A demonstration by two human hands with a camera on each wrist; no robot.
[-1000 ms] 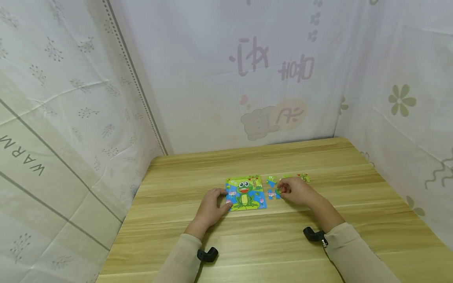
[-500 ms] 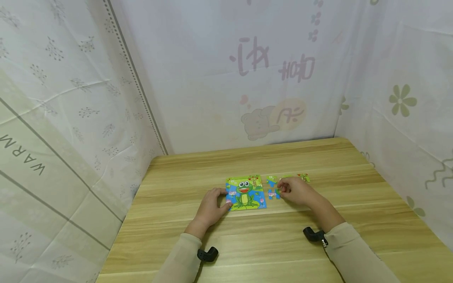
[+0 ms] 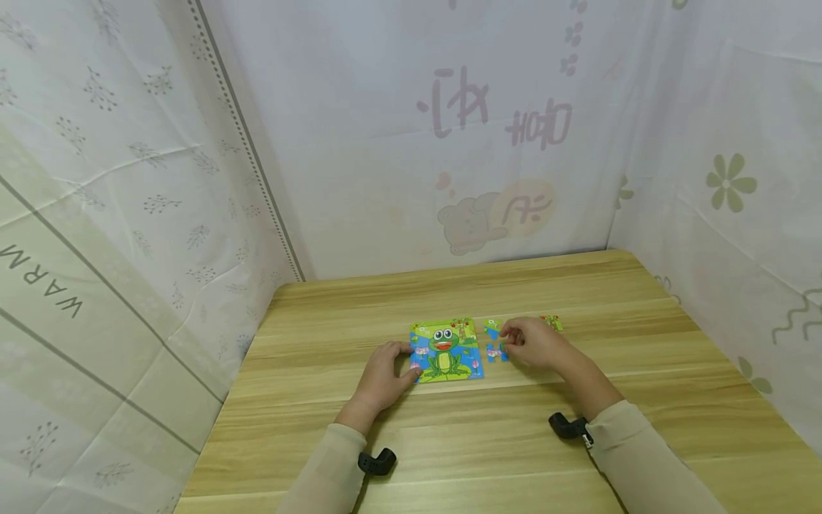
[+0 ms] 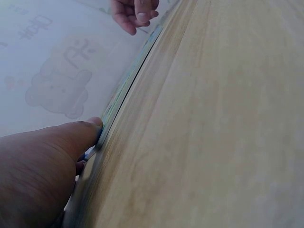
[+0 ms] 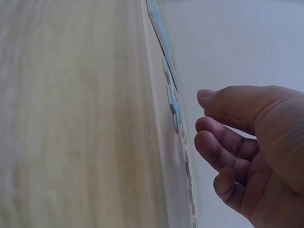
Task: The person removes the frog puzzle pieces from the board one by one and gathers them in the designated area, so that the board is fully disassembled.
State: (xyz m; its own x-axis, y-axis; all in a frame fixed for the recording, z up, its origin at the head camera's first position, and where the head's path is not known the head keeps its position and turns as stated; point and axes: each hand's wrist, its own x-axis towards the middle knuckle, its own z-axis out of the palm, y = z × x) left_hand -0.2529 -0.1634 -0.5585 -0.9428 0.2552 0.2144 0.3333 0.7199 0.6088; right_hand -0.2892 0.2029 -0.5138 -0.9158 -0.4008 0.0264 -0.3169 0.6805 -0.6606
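Frog picture board (image 3: 444,350), one, thin and square: flat on the wooden desk (image 3: 449,435), roughly midway between the desk's left and right edges, a little short of the far edge.

Loose jigsaw pieces, flat, beside the board on the side facing the desk's right edge: white-flower piece (image 3: 492,328), towards the far edge; lotus piece (image 3: 496,353), next to it on the near side; apple piece (image 3: 552,323), closest to the desk's right edge. Full count hidden by a hand.

Left grip (image 3: 385,378): thumb over the board's near left corner, fingers at its left edge, holding it.

Right grip (image 3: 536,346): fingers loosely curved just above the pieces, nothing visibly held.

Handling notes, by judgement: the step appears to be fitting pieces together, with the board as pattern. Best done by matching each print to its place on the board, turning the piece before contact, then lowering it straight down and pressing the tabs flat. Pieces look thin; sideways pushing could shift neighbours already aligned. A steady left thumb should prevent the pattern from turning.
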